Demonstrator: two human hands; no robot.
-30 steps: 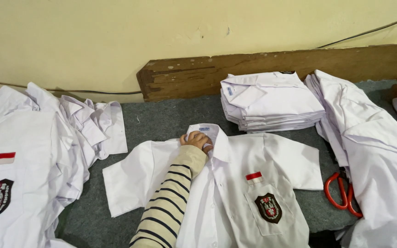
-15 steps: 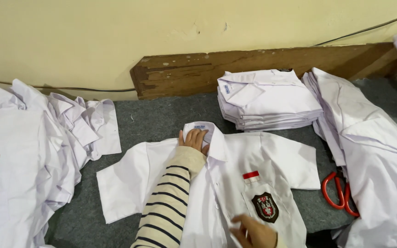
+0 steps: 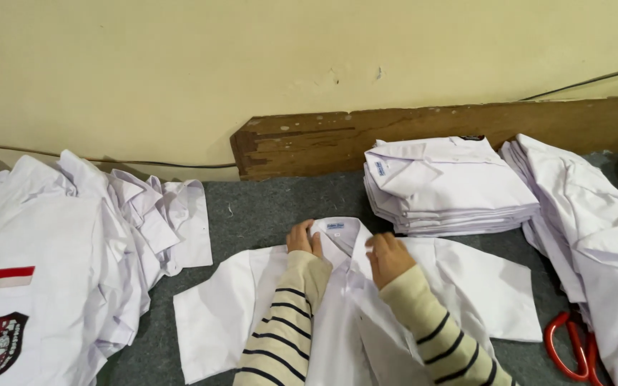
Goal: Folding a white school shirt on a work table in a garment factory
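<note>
A white short-sleeved shirt (image 3: 237, 307) lies spread flat, front up, on a grey carpet. My left hand (image 3: 302, 236) rests on the left side of its collar, fingers curled on the cloth. My right hand (image 3: 389, 256) presses on the right side of the collar, just below the neck label. Both arms wear cream sleeves with dark stripes and cover the shirt's chest and its badge.
A neat stack of folded white shirts (image 3: 445, 182) sits behind the spread shirt. Loose shirts pile at the left (image 3: 51, 271) and at the right (image 3: 595, 236). Red-handled scissors (image 3: 570, 347) lie at the lower right. A worn wooden board (image 3: 309, 139) runs along the wall.
My right hand has moved up from the shirt's lower front to the collar, next to my left hand. The view has shifted slightly to the left.
</note>
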